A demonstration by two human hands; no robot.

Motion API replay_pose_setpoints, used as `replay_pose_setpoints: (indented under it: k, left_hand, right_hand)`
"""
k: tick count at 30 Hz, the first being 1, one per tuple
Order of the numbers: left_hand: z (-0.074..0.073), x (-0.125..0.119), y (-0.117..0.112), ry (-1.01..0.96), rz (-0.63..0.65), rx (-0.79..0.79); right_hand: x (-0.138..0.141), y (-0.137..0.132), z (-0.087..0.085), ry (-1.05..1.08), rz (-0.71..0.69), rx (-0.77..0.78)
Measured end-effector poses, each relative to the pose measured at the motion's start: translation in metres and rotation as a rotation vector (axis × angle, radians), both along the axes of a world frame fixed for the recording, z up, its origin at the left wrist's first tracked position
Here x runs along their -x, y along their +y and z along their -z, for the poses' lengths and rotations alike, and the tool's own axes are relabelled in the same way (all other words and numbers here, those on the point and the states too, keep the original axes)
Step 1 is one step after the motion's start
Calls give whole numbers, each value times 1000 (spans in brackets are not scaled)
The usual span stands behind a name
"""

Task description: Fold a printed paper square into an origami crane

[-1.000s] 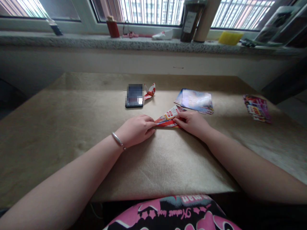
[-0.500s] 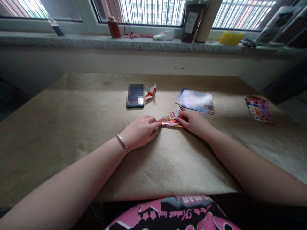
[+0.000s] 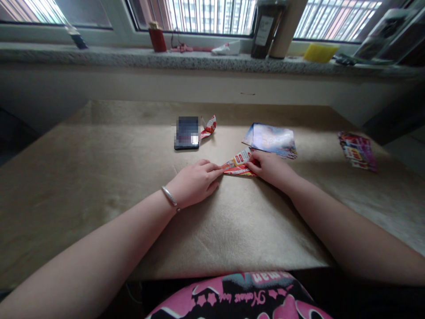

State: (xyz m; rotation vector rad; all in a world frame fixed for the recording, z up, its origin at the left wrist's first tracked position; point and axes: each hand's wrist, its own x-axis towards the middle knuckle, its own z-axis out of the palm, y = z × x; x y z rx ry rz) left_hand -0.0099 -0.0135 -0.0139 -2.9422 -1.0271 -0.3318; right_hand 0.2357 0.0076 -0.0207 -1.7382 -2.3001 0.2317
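A folded piece of printed paper (image 3: 236, 169), red, white and yellow, lies on the table and narrows to a point at its left end. My left hand (image 3: 195, 182), with a silver bangle at the wrist, has its fingertips closed on that pointed end. At the wider right end, my right hand (image 3: 270, 168) pinches the paper's edge between thumb and fingers, hiding part of it. Just beyond lies a stack of bluish glossy sheets (image 3: 274, 137). A folded red and white paper piece (image 3: 209, 127) stands farther back, beside a dark phone-like device (image 3: 187, 133) with a blurred screen.
Pink and purple printed sheets (image 3: 357, 151) lie at the right of the table (image 3: 99, 177). Along the stone windowsill (image 3: 116, 57) stand a red bottle (image 3: 157, 37), a dark container (image 3: 264, 33) and a yellow object (image 3: 320, 52).
My right fingers have shifted slightly on the paper's right end, and the lower red flap shows a little differently. My left hand stays nearly still at the point.
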Motion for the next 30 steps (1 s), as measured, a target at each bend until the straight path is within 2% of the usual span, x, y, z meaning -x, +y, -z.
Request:
replay_pose_setpoints:
  k: [3, 9, 11, 14, 19, 23, 27, 30]
  left_hand:
    - [-3, -1, -1, 16, -8, 8]
    - [-7, -3, -5, 18, 88, 49]
    - [-7, -3, -6, 31, 91, 43]
    - [-6, -3, -5, 29, 93, 49]
    - [-5, -2, -3, 25, 99, 53]
    - [-4, -2, -3, 22, 107, 44]
    - [-3, -2, -3, 30, 104, 38]
    - [-4, -2, -3, 41, 103, 38]
  right_hand:
    - [-1, 1, -1, -18, 4, 19]
    - [-11, 6, 4, -45, 42, 11]
    - [-12, 6, 4, -72, 17, 16]
    - [-9, 1, 2, -126, -6, -79]
    - [1, -4, 1, -172, -177, -287]
    - [13, -8, 0, -177, -319, -301]
    - [24, -13, 0, -225, -270, -340]
    - [27, -11, 2, -190, -248, -300]
